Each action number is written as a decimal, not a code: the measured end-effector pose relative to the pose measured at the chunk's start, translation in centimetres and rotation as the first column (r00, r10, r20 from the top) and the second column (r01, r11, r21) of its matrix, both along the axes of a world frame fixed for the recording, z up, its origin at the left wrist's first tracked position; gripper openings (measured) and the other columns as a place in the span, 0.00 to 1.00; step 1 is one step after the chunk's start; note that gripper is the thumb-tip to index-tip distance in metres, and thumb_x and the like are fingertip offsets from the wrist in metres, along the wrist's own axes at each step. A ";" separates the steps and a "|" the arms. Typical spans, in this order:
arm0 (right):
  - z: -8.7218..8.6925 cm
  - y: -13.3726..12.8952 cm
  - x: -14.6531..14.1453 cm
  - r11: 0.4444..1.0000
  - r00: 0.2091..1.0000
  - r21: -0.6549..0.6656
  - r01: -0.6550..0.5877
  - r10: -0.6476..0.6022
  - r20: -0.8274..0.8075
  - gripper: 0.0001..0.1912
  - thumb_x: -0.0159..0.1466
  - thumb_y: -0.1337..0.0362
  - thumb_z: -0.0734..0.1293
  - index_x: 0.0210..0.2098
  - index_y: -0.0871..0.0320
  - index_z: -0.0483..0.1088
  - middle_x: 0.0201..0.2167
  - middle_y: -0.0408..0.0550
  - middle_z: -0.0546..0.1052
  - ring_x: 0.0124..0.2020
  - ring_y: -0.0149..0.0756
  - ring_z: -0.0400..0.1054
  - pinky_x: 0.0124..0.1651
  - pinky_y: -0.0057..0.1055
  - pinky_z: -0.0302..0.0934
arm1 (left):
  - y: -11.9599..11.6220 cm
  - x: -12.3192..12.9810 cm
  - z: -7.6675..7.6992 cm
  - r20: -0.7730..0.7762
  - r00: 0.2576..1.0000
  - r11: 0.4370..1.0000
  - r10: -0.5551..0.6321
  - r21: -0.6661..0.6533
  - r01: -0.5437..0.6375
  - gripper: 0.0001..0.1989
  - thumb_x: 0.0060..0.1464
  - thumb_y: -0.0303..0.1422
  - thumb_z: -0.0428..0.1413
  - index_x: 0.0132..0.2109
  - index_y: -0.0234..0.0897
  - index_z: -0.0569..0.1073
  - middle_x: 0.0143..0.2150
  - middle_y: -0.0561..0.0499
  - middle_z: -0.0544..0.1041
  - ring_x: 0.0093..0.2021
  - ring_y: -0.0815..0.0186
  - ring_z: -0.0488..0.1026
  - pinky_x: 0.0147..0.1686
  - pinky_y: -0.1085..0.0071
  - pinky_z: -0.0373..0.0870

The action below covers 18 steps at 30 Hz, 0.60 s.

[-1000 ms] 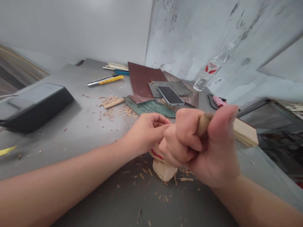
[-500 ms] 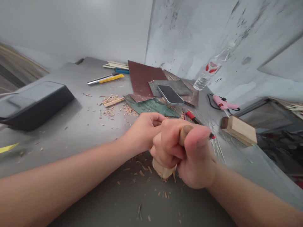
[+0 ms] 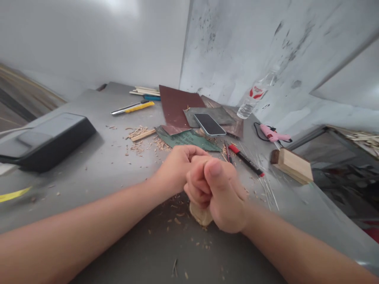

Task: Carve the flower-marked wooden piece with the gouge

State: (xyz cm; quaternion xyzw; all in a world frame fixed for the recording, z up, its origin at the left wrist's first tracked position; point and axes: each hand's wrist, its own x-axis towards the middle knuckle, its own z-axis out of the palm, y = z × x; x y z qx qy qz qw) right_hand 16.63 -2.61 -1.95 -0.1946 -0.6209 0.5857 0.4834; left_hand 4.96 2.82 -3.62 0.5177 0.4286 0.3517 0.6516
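Observation:
Both hands meet over the near middle of the grey table. My right hand (image 3: 220, 193) is a closed fist with the thumb uppermost, around a tool whose round wooden handle end showed a moment ago and is now hidden. Its working end is also covered. Beneath the fist a pale piece of carved wood (image 3: 201, 215) sticks out, its lower end close to the tabletop. My left hand (image 3: 180, 163) is closed on the far side of that wood, fingers curled and partly behind the right hand. Wood shavings (image 3: 177, 221) lie on the table around the wood.
Beyond the hands lie green sandpaper (image 3: 189, 140), a phone (image 3: 210, 125), and a yellow utility knife (image 3: 133, 107). A red-and-black marker (image 3: 245, 159), wooden block (image 3: 293, 165), pink glue gun (image 3: 274, 133) and water bottle (image 3: 254, 96) are to the right. A black device (image 3: 47, 142) stands left.
My right fist has moved slightly left and turned, and the tool's handle end has gone out of sight. My left hand stays about where it was. The camera view has shifted a little.

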 end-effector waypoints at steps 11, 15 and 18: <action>4.5 -0.4 0.8 0.957 0.986 -0.289 -0.019 -0.030 -0.164 0.33 0.73 0.40 0.61 0.20 0.55 0.51 0.15 0.32 0.48 0.15 0.23 0.39 0.18 0.26 0.38 | -0.8 0.4 2.4 -0.068 0.998 0.994 -0.003 -0.105 -0.004 0.06 0.50 0.20 0.61 0.31 0.35 0.76 0.24 0.57 0.77 0.24 0.72 0.70 0.24 0.77 0.66; 4.3 -0.7 0.8 0.958 0.992 -0.286 -0.028 -0.009 -0.127 0.35 0.70 0.39 0.64 0.19 0.56 0.50 0.15 0.32 0.47 0.15 0.21 0.39 0.20 0.26 0.38 | -0.7 0.3 2.3 -0.042 0.999 0.994 0.005 -0.112 -0.010 0.09 0.47 0.17 0.62 0.28 0.35 0.75 0.22 0.59 0.76 0.24 0.74 0.70 0.24 0.79 0.65; 4.0 -0.7 0.7 0.959 0.994 -0.283 -0.032 0.002 -0.106 0.37 0.70 0.37 0.63 0.19 0.56 0.48 0.15 0.32 0.45 0.15 0.21 0.38 0.20 0.26 0.35 | -0.6 0.3 2.1 -0.041 0.999 0.997 -0.006 -0.072 0.003 0.10 0.46 0.18 0.59 0.25 0.37 0.73 0.19 0.61 0.73 0.22 0.74 0.67 0.23 0.79 0.64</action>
